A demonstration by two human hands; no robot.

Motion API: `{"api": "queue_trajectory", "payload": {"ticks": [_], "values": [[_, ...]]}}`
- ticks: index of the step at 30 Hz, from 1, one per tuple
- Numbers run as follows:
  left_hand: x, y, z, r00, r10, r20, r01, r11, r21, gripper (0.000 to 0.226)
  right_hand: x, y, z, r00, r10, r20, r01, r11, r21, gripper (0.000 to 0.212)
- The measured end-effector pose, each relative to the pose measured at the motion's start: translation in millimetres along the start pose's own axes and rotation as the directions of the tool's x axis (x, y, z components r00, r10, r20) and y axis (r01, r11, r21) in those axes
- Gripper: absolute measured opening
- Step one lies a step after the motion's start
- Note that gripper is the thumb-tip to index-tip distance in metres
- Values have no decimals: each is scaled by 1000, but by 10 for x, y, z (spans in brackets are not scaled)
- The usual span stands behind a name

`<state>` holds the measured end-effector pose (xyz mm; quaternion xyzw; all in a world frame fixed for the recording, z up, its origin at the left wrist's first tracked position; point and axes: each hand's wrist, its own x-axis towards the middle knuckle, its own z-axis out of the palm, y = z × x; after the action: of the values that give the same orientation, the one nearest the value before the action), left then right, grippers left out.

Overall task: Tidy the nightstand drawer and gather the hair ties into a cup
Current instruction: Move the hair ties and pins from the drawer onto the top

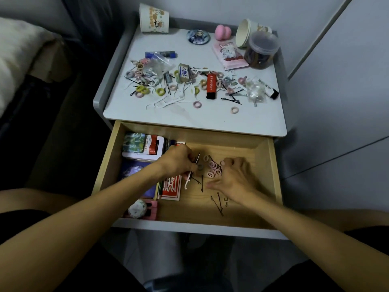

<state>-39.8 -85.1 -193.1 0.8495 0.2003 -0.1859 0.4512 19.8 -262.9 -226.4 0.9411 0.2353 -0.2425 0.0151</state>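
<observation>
Drawer (263,165) is hanging open toward the bottom of the frame, its long axis running left to right. A hair ties cluster (212,167) is lying flat mid-drawer, rings facing up, between the two hands. More loose ties (141,90) are sitting scattered on the nightstand top (189,119) in mid-frame.

A paper cup (153,18) is sitting at top centre-left; whether it is mouth-down I cannot tell. Stacked cups (245,33) are lying on their side at upper right, mouth pointing left.

Left hand (177,163) is reaching in from lower left with its back up, fingers curling and pinching a thin stick-like item (198,159). The item's long axis is slanting from lower left to upper right.

Right hand (233,179) is coming in from lower right, palm down, thumb stretching left, fingers bending over the right edge of the cluster. Whether it is gripping any tie, cannot tell.

Bobby pins (217,202) are lying below the right hand, pointing roughly up-down in the frame. Card boxes (172,187) are sitting at the drawer's left.
</observation>
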Motion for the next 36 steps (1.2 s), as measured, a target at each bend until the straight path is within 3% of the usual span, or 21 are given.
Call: {"api": "queue_trajectory", "payload": {"ticks": [4,7,13,18,23,27,32,36], "values": [[3,13,-59,998,-24,-65,23,1000,-9,6,128,-298,71,995,3,-97,-7,999,-37,86],[9,-29,-114,994,-48,-102,48,999,2,8,202,-390,91,999,-12,-52,9,999,-42,63],[6,-75,-90,995,-66,-80,68,997,26,13,215,-414,161,991,-124,-45,112,971,-209,45],[-21,-85,-77,996,-49,-70,53,997,49,10,212,-403,260,975,-223,-14,204,913,-354,34],[-32,-76,-101,997,-40,-72,43,998,37,9,133,-321,127,948,-318,-17,284,870,-403,41],[-48,-82,-152,997,-37,-67,40,998,50,11,80,-208,-31,934,-353,-55,331,911,-245,65],[-95,-27,-260,998,3,-61,-4,1000,-26,6,30,-62,-306,913,-375,-161,375,927,-30,60],[-184,66,-420,995,71,-62,-77,993,-88,4,-43,-16,-490,864,-451,-224,480,872,94,63]]}}
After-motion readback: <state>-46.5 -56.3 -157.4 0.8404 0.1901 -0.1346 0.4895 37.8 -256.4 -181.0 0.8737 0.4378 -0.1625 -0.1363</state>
